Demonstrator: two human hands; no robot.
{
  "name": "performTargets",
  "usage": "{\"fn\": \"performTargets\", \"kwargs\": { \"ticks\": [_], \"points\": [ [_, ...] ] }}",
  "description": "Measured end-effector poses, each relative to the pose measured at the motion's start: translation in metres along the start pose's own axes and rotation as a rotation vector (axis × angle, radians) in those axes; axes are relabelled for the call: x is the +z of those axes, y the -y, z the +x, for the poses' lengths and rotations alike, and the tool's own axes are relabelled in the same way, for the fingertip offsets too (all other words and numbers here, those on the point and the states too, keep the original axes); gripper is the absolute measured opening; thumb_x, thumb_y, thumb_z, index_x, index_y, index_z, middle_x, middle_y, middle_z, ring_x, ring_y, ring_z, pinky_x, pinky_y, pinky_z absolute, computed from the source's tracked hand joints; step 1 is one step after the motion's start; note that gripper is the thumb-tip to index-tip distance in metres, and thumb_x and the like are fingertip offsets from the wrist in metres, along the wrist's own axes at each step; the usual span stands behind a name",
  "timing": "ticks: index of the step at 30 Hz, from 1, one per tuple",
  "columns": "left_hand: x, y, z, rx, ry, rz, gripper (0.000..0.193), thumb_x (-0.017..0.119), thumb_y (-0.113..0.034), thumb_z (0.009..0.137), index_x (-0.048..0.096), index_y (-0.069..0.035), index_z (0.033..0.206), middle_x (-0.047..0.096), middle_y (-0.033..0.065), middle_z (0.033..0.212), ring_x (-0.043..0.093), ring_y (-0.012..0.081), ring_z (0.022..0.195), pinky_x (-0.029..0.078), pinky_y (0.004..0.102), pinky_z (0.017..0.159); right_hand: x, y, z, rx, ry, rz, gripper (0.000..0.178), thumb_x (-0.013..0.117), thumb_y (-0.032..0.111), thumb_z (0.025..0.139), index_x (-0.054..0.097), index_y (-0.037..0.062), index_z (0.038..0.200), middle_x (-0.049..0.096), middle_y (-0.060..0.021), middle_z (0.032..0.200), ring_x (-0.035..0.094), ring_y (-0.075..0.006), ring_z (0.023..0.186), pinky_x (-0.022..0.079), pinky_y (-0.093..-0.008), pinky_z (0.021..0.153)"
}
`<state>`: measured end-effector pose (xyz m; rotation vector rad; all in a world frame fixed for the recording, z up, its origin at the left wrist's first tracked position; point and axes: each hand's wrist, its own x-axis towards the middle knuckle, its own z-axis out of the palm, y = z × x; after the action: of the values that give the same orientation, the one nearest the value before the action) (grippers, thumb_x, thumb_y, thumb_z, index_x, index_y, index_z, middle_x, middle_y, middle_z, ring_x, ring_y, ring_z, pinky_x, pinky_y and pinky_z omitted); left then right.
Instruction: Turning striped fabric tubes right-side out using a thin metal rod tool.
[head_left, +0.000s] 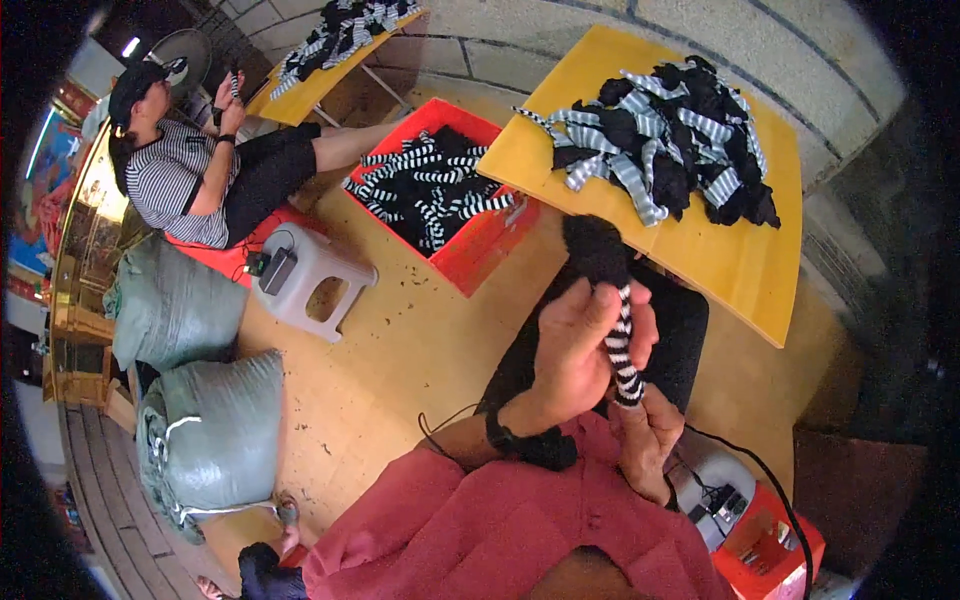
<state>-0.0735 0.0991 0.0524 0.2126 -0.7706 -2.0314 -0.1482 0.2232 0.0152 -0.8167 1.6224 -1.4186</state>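
A narrow black-and-white striped knitted tube (618, 345) with a fluffy black end (597, 250) is held over my lap. My left hand (575, 350) grips the tube's upper part, thumb on top and fingers around it, just below the black end. At the lower tip, the fingers of my right hand (648, 435) are closed on the fabric. A black band circles my left wrist. On the yellow table (540, 140) in front of me lies a heap of similar black and grey-striped pieces (640, 150).
Left of the table stands a red crate (465, 265) filled with similar striped pieces. Another person (190, 165) sits at the far left, a striped piece in hand. A grey stool (315, 270) and stuffed green sacks (225, 430) stand on the left; a red box (770, 545) sits at lower right.
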Motion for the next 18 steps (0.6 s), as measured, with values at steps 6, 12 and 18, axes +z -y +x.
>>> {"fn": "performTargets", "kwargs": {
  "ticks": [6,12,18],
  "points": [
    [-0.003,0.004,-0.007,-0.04,0.073,0.022,0.031,0.042,-0.032,0.093,0.051,-0.004,0.104,0.055,0.0109,0.071,0.053,0.0169,0.059,0.042,0.0277,0.052,0.017,-0.005,0.009,-0.197,-0.07,0.389,0.021,0.053,0.002,0.086,0.054,-0.0003,0.107,0.059,0.0005,0.074,0.052,-0.0081,0.068,0.043,-0.023,0.065],
    [0.005,-0.021,0.008,0.041,0.014,0.007,0.034,0.039,-0.032,0.094,0.044,-0.006,0.116,0.057,0.0126,0.087,0.058,0.0219,0.067,0.05,0.0348,0.063,0.0,-0.01,-0.004,-0.064,0.055,0.207,0.027,0.054,0.004,0.087,0.049,-0.003,0.113,0.058,-0.0056,0.099,0.053,-0.009,0.085,0.043,-0.0235,0.075],
    [0.005,0.003,-0.004,-0.07,0.163,-0.038,0.028,0.046,-0.035,0.091,0.047,-0.007,0.091,0.051,0.0074,0.061,0.049,0.0171,0.051,0.04,0.0289,0.048,0.003,-0.015,0.0,-0.3,0.034,0.251,0.035,0.056,0.01,0.087,0.047,-0.0047,0.118,0.056,-0.0086,0.107,0.052,-0.0131,0.096,0.041,-0.0273,0.085]
  ]
}}
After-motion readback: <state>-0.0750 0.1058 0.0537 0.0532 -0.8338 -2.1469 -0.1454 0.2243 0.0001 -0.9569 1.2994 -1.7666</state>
